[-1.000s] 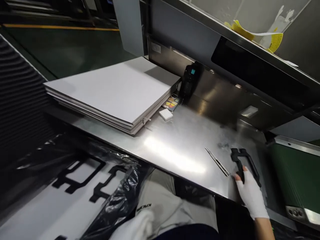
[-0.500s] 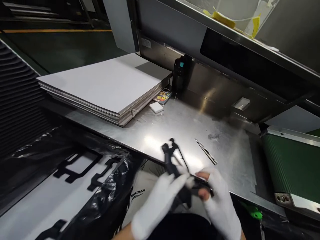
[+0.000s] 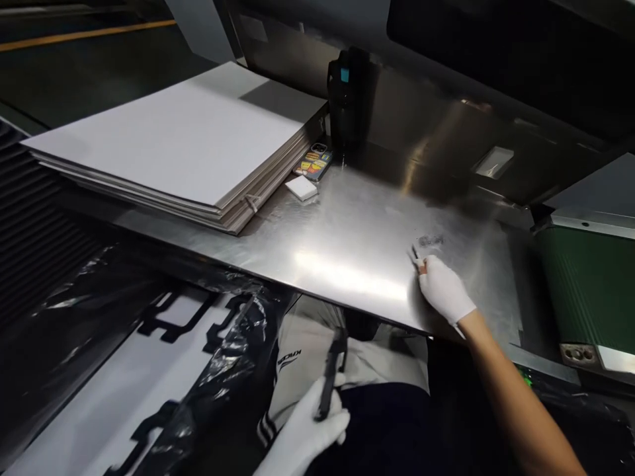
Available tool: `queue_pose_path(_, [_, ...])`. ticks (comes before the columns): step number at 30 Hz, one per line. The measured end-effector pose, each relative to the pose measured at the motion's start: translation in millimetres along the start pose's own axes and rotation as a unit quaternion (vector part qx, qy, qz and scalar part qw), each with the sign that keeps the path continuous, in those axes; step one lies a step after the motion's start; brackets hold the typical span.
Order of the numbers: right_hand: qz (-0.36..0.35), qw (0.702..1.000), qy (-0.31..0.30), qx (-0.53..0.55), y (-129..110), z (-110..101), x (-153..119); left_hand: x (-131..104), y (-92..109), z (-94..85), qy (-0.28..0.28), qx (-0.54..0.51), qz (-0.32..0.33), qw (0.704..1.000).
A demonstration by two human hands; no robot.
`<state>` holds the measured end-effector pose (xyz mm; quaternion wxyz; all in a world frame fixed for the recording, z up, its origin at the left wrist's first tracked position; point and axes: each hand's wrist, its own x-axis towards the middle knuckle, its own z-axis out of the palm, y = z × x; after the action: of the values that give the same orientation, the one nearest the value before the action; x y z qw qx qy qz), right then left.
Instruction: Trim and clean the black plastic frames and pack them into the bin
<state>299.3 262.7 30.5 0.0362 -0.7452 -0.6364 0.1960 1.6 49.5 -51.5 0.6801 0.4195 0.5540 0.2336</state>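
Observation:
My left hand [image 3: 315, 420], in a white glove, is closed round a black frame-like part [image 3: 328, 380] above my lap. The part is seen nearly edge-on and blurred, so its full shape does not show. Out over the metal table, my gloved right hand [image 3: 444, 287] has its fingers closed on a slim silver craft knife [image 3: 415, 252]. Only the pointed front end of the knife shows past the bare fingertips; the glove covers the rest.
A stack of white sheets [image 3: 173, 139] lies on the metal table [image 3: 347, 225]. Beside it are a small white box [image 3: 301, 188], a patterned phone [image 3: 313, 162] and a black bottle [image 3: 344, 99]. Black frame parts [image 3: 173, 324] lie at lower left; a green conveyor belt [image 3: 585, 284] stands right.
My right hand has let go of the black part, reached forward and picked up the knife from the table. My left hand has drawn the part lower. The view has tilted down.

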Motion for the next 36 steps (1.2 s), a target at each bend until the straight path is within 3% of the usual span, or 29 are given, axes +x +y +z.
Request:
queue_pose_path(3, [-0.021, 0.992, -0.043, 0.116, 14, -19, -49, 3, 18, 16.3, -0.032, -0.014, -0.091, 0.995])
queue_pose_path(5, [-0.073, 0.963, -0.150, 0.213, 16, -18, -94, 4, 25, 21.7, -0.050, -0.022, -0.120, 0.991])
queue_pose_path(7, [-0.126, 0.913, -0.301, 0.245, 9, 2, -140, 6, 26, 24.4, -0.056, -0.017, -0.111, 0.992])
queue_pose_path(8, [-0.139, 0.895, -0.348, 0.243, 3, 19, -159, 6, 25, 25.2, -0.054, -0.010, -0.100, 0.993])
queue_pose_path(9, [-0.138, 0.887, -0.373, 0.236, -4, 38, -175, 7, 24, 25.9, -0.050, 0.003, -0.089, 0.995])
queue_pose_path(11, [-0.110, 0.898, -0.365, 0.219, -16, 77, -194, 8, 20, 27.2, -0.038, 0.042, -0.067, 0.996])
queue_pose_path(13, [-0.073, 0.914, -0.343, 0.203, -24, 105, -199, 10, 17, 28.9, -0.037, 0.068, -0.054, 0.996])
queue_pose_path(15, [-0.051, 0.922, -0.334, 0.190, -28, 118, -197, 11, 15, 30.8, -0.034, 0.068, -0.051, 0.996])
queue_pose_path(24, [-0.027, 0.915, -0.386, 0.114, -31, 101, -186, 18, 14, 39.4, -0.024, 0.074, -0.072, 0.994])
queue_pose_path(36, [0.013, 0.909, -0.372, 0.186, -23, 118, -196, 19, 13, 44.9, -0.015, 0.083, -0.101, 0.991])
